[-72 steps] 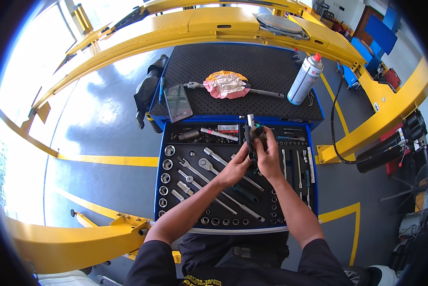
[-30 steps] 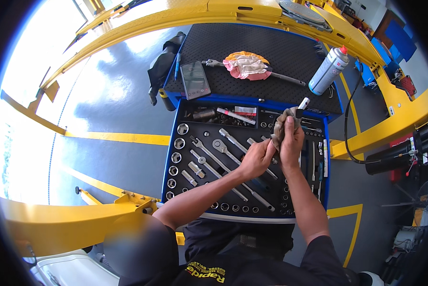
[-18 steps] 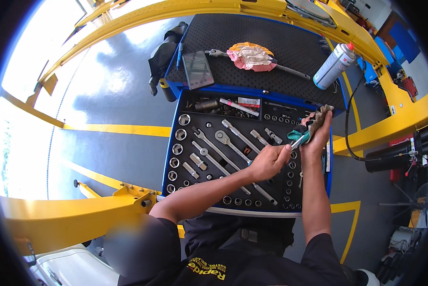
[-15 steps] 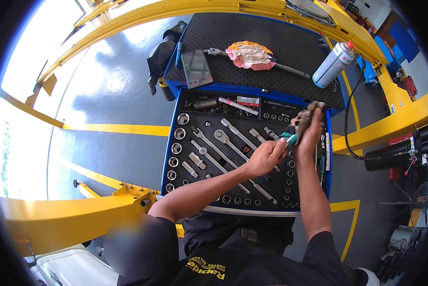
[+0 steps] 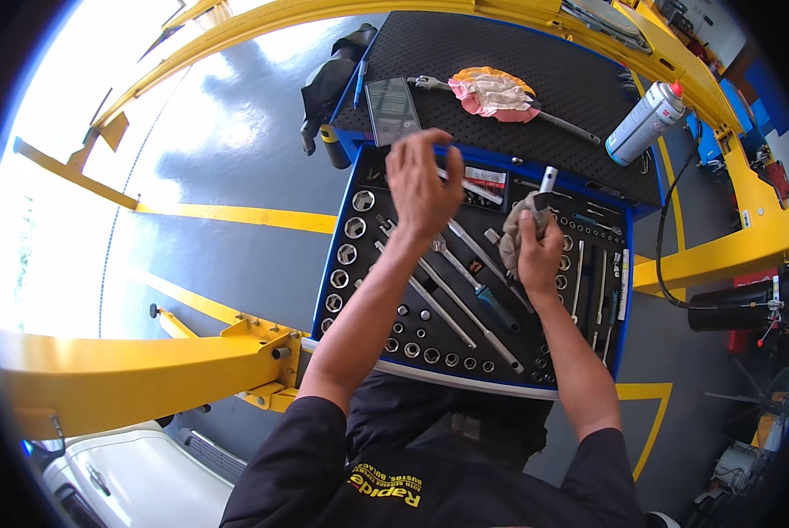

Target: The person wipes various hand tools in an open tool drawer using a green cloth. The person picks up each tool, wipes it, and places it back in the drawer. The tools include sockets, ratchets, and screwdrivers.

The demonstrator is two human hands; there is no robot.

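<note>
My left hand [image 5: 423, 189] is raised over the back left part of the tool drawer [image 5: 430, 385], fingers loosely apart and nothing visible in them. Gripped in my right hand [image 5: 540, 251] is a grey-brown rag [image 5: 514, 231], bunched around a tool whose shiny metal cylindrical end [image 5: 548, 179] sticks up with a dark section below it. The rag and fingers hide the rest of that tool. Beneath my hands lie a ratchet [image 5: 493, 306] with a teal handle, long bars [image 5: 430, 295], and rows of sockets [image 5: 346, 254] in the black insert.
On the perforated cabinet top [image 5: 465, 44] lie a phone or tablet [image 5: 393, 107], a pink and orange cloth [image 5: 493, 94] over a long tool, and a spray can [image 5: 645, 123] with a red cap. Yellow lift arms [image 5: 148, 387] stand on both sides.
My hands have separated. The left has let go of the teal-coloured item and moved left and up; the right has lowered with the rag, and a metal cylinder now shows above it.
</note>
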